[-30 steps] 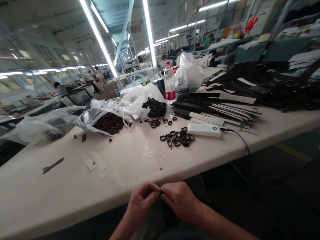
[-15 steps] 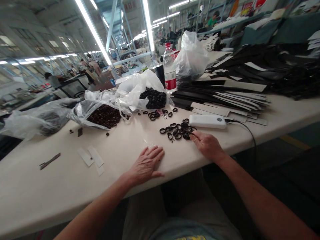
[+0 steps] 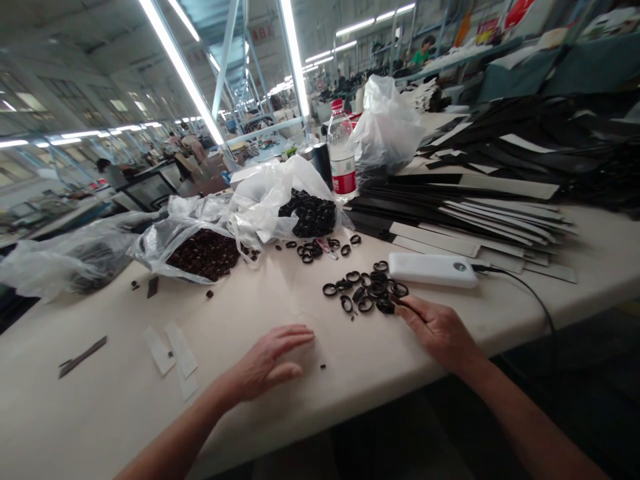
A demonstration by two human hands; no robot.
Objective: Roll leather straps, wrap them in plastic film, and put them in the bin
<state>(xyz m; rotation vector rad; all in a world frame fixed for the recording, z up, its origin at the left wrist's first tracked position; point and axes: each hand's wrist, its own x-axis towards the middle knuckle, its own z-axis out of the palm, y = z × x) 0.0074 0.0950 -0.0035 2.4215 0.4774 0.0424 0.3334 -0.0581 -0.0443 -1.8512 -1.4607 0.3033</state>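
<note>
My left hand (image 3: 273,360) is over the near part of the table, fingers stretched out and thumb apart, holding nothing visible. A small dark bit (image 3: 323,366) lies on the tabletop to its right. At the near right edge of a loose pile of black rings (image 3: 366,305), my right hand (image 3: 440,330) is closed in a pinch. Something thin and dark shows between its thumb and fingers; its kind cannot be made out. Just beyond that hand lies a white power bank (image 3: 433,270) with a black cable (image 3: 520,279) plugged in.
Plastic bags hold brown bits (image 3: 205,255) and black pieces (image 3: 307,213). A red-capped bottle (image 3: 341,153) stands behind them. Black and white strips (image 3: 480,213) cover the far right. White paper strips (image 3: 181,350) and a dark strip (image 3: 83,357) lie at left on the table (image 3: 115,420).
My left hand has lifted from its flat rest and shifted left, uncovering the small dark bit. My right hand stays at the ring pile, still pinched. The whole view has shifted slightly.
</note>
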